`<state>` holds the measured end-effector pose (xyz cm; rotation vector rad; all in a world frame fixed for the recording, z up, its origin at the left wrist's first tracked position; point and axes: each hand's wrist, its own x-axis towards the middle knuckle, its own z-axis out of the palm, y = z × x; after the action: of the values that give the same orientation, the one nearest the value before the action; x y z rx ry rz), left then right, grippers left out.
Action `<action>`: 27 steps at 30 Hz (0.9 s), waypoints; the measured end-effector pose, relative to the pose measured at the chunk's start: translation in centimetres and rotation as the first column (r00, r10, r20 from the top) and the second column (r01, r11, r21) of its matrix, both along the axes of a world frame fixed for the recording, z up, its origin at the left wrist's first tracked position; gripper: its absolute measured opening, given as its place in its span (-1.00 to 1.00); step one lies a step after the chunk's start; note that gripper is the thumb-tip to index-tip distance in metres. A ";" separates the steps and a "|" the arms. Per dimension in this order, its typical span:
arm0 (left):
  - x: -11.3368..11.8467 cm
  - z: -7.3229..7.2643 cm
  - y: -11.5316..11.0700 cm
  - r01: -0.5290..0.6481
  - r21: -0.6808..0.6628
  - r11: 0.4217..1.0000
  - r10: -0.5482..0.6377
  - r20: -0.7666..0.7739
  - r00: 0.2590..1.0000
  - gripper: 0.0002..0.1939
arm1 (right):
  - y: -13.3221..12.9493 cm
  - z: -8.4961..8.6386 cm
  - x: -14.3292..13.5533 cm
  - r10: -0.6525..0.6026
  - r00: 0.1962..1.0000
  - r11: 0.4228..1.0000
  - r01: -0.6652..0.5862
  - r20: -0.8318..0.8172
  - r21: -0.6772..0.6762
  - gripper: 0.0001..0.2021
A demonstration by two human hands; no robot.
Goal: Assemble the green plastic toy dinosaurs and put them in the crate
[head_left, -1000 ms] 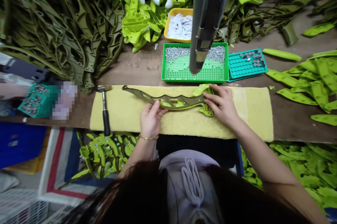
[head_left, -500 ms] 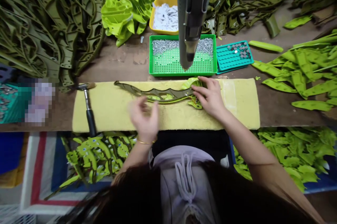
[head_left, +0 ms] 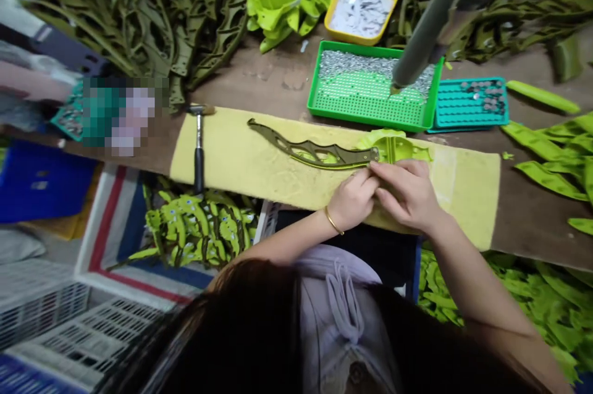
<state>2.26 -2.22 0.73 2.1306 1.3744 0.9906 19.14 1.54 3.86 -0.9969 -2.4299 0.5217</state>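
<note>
Both hands met at the near edge of the yellow pad (head_left: pixel 259 165). The left hand (head_left: pixel 353 199) was curled, fingertips pinched against those of the right hand (head_left: pixel 407 193), which lay knuckles-up with its fingers bent down; whatever small thing sat between the fingertips was hidden, so I could not tell what they pinched. Touching the far side of both hands lay the olive wing-shaped part (head_left: pixel 315 152), a long pierced strip that ran away to the left of the hands across the pad, its broad end joined to a bright green shell piece (head_left: pixel 393 146) just beyond the right hand's fingers.

Well to the left of the hands a hammer (head_left: pixel 199 141) lay across the pad's end, head away from the person. Beyond the hands stood a green tray (head_left: pixel 370 107) with a heap of small metal screws along its far side, and a hanging grey tool (head_left: pixel 430 29) slanted down over that tray, covering part of it. Right of the tray sat a teal tray (head_left: pixel 472 107) with a few dark pieces, and farther off a yellow tub (head_left: pixel 364 5) of white bits. Piles of olive parts (head_left: pixel 152 17) filled the bench beyond and to the left, and loose green pods (head_left: pixel 551 159) lay to the right of the right hand.
</note>
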 end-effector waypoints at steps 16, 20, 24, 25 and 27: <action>-1.9 0.6 2.5 -0.085 -0.117 0.990 0.111 0.244 0.963 -0.87 | 0.9 -2.5 -0.5 -0.257 0.963 0.952 0.237 0.084 0.195 -0.82; -2.9 0.3 3.3 0.018 0.028 0.999 -0.018 0.017 1.000 -0.81 | 0.4 -1.5 -0.6 -0.283 0.942 0.937 0.233 0.177 0.260 -0.80; -3.4 -0.7 3.8 0.076 0.063 0.995 -0.078 0.024 0.997 -0.80 | 0.0 -0.7 -0.9 -0.293 0.908 0.941 0.219 0.298 0.260 -0.76; -3.5 -0.9 3.8 0.083 0.080 0.993 -0.086 0.035 0.996 -0.80 | 0.0 -0.6 -1.1 -0.299 0.901 0.939 0.219 0.313 0.266 -0.76; -3.5 -1.2 3.7 0.091 0.110 0.990 -0.097 0.051 0.994 -0.81 | 0.0 -0.4 -1.3 -0.309 0.888 0.936 0.220 0.341 0.276 -0.75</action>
<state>-1.26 1.52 -0.46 2.2058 1.2074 1.1004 17.81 1.54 3.46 -1.4049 -2.5392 -0.0606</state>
